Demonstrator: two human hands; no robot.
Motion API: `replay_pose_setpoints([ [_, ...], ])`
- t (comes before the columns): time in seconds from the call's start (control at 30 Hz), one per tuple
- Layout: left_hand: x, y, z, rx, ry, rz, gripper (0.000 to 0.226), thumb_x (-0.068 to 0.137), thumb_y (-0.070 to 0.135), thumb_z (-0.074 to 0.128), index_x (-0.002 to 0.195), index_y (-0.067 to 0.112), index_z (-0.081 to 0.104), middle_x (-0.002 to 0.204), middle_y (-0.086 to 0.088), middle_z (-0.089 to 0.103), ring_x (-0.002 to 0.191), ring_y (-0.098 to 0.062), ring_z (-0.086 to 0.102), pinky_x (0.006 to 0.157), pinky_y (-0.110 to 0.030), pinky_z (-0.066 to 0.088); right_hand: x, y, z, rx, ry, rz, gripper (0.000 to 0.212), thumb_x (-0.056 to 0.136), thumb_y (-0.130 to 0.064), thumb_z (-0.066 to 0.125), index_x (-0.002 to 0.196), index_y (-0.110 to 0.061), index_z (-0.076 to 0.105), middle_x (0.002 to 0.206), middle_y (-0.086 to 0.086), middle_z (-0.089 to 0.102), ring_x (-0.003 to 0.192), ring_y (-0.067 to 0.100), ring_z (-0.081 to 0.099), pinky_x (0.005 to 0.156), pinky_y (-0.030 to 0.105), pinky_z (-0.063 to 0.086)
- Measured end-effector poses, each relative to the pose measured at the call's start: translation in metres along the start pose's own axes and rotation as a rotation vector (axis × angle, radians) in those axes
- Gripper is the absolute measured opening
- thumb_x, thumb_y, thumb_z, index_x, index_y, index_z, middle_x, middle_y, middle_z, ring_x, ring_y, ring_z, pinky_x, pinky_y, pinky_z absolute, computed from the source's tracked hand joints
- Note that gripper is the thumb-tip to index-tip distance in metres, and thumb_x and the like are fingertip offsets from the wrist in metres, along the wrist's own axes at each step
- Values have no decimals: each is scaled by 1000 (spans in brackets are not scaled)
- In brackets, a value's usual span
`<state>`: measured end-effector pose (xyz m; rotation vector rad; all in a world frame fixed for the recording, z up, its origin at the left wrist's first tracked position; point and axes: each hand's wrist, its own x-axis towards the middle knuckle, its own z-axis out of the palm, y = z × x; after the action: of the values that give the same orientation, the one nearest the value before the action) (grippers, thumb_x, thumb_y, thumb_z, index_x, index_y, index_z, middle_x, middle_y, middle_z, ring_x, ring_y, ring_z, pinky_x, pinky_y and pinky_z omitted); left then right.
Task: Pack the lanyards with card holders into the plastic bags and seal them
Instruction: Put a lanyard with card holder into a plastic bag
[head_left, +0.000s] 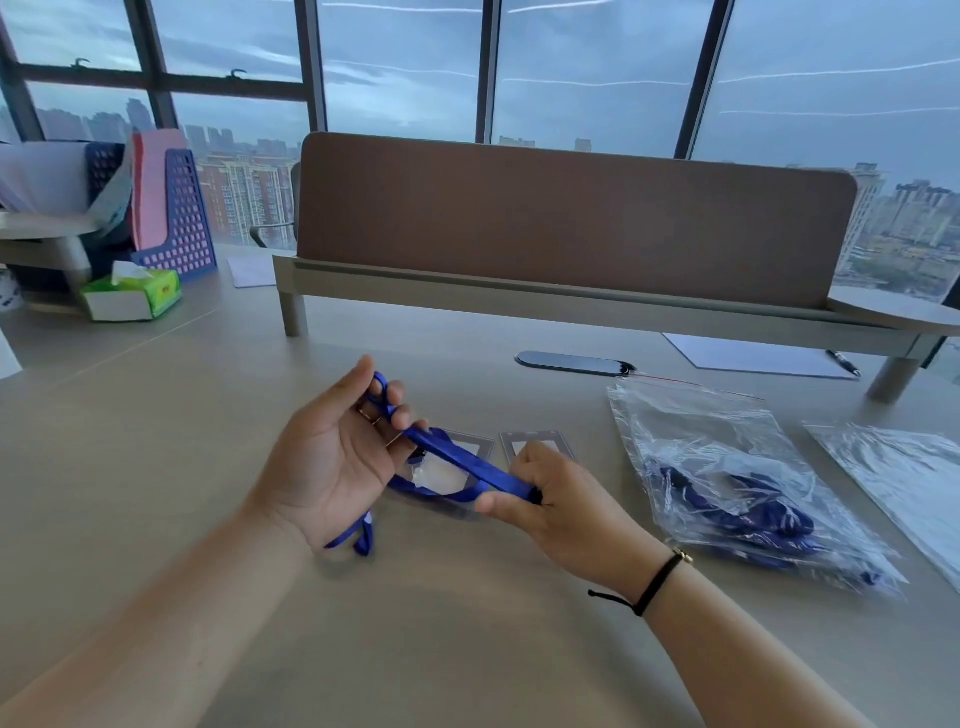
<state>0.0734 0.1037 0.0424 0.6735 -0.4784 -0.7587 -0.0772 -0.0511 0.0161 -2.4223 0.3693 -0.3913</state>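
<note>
A blue lanyard (457, 457) stretches between my two hands above the desk. My left hand (337, 457) has its fingers curled round one end, with a loop hanging below the wrist. My right hand (550, 499) pinches the other end near the clip. Under the strap lies its clear card holder (441, 475), flat on the desk. A second card holder (535, 441) lies just beyond my right hand, partly hidden. To the right sit filled plastic bags (727, 483) holding blue lanyards, and an empty plastic bag (904, 478) lies further right.
A brown desk divider (571, 218) on a raised shelf runs across the back. A black cable port (576, 362) is set in the desk behind the bags. A sheet of paper (753, 356) with a pen (844, 362) lies far right. A tissue box (132, 296) and blue file rack (182, 218) stand at left.
</note>
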Motion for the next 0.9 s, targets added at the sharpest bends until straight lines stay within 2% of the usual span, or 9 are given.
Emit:
replay_pose_setpoints([
  [0.07, 3, -2, -3, 111, 68, 24, 27, 93, 28, 57, 70, 14, 50, 68, -5, 50, 59, -19, 46, 75, -34, 52, -1, 0, 0, 138, 10, 4, 40, 86, -56, 56, 65, -23, 50, 63, -8, 46, 52, 9, 40, 53, 23, 35],
  [0.2, 6, -12, -7, 570, 150, 119, 27, 97, 15, 59, 72, 7, 49, 63, -11, 49, 58, -23, 41, 63, -30, 50, 1, 3, -5, 391, 59, 20, 41, 101, -37, 46, 69, -14, 54, 53, 0, 56, 55, 29, 56, 65, 41, 48],
  [0.3, 3, -21, -9, 834, 133, 112, 13, 95, 10, 63, 96, 11, 49, 65, -9, 59, 59, -23, 51, 61, -32, 48, 2, 5, -6, 538, 72, 54, 33, 103, -25, 45, 75, -13, 58, 50, 2, 49, 48, 22, 47, 57, 30, 42],
  [0.4, -1, -27, -9, 993, 9, 108, 37, 93, 20, 68, 122, 38, 52, 82, -2, 69, 65, -21, 65, 66, -35, 56, 2, 2, -8, 649, 76, 55, 33, 103, -20, 45, 76, -13, 61, 48, 4, 44, 45, 21, 37, 51, 28, 35],
  [0.53, -7, -35, -8, 1164, -251, 72, 41, 91, 51, 61, 131, 44, 57, 110, 18, 71, 96, -15, 70, 87, -35, 58, 0, -5, -7, 677, 18, 24, 30, 103, -17, 46, 79, -7, 61, 48, 3, 44, 44, 19, 33, 49, 30, 29],
  [0.63, -11, -37, -1, 1196, -330, 56, 25, 96, 40, 54, 116, 39, 68, 71, 6, 68, 65, -3, 57, 68, -19, 46, 0, -6, -4, 675, -5, 6, 30, 103, -17, 45, 82, 0, 59, 47, 0, 43, 43, 18, 31, 50, 31, 23],
  [0.7, -10, -36, 0, 1214, -330, 50, 21, 94, 44, 52, 102, 39, 71, 77, -10, 68, 67, -12, 57, 70, -25, 47, 0, -6, -4, 646, -7, 5, 30, 103, -18, 46, 82, -4, 61, 49, 2, 43, 44, 18, 31, 49, 31, 24],
  [0.8, -9, -34, -4, 1173, -320, -29, 33, 97, 54, 50, 97, 29, 72, 82, -7, 68, 76, -24, 60, 88, -41, 53, -1, -7, -5, 564, -18, -15, 32, 103, -20, 48, 80, -8, 66, 52, 3, 45, 47, 18, 34, 48, 26, 30],
  [0.9, -10, -35, 0, 1068, -321, -84, 48, 97, 56, 44, 82, 16, 66, 69, 4, 56, 69, -12, 49, 76, -29, 52, 0, -7, -3, 446, -10, -40, 32, 102, -20, 50, 82, -1, 66, 52, -1, 50, 46, 13, 40, 48, 20, 36],
])
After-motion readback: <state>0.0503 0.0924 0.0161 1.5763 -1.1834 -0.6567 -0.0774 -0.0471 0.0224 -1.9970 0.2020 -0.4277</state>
